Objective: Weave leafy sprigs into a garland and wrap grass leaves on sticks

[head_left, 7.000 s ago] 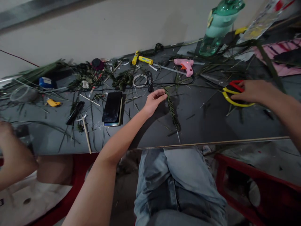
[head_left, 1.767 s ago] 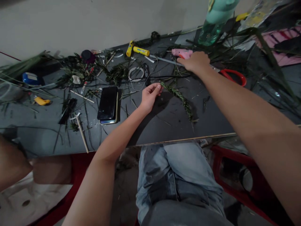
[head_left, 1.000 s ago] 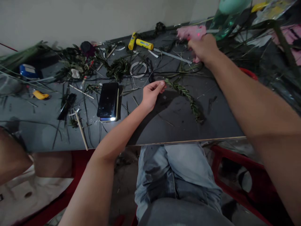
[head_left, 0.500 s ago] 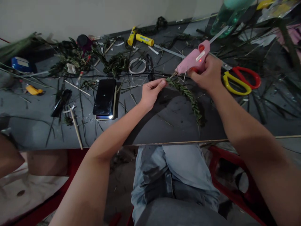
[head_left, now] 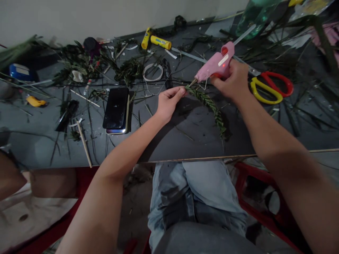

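My left hand (head_left: 169,102) pinches the upper left end of a green braided leaf strip (head_left: 210,104). The strip curves down to the right across the dark table. In my right hand (head_left: 234,79) is a pink hot glue gun (head_left: 215,65) with a small red light lit and a glue stick out of its back. Its metal nozzle points down to the left at the pinched end of the strip; whether they touch I cannot tell. Scissors (head_left: 266,91) with one red and one yellow handle lie just right of my right hand.
Two stacked phones (head_left: 116,109) lie left of my left forearm. Behind are a roll of tape (head_left: 153,72), a black marker (head_left: 167,74), yellow glue tubes (head_left: 160,42) and heaps of leaves (head_left: 128,70). A green bottle (head_left: 255,21) stands back right. Another person's leg (head_left: 53,185) shows at left.
Both hands keep their hold, and the glue gun's nozzle stays at the strip's end. The whole view has shifted slightly, with the table things a little further left and up.
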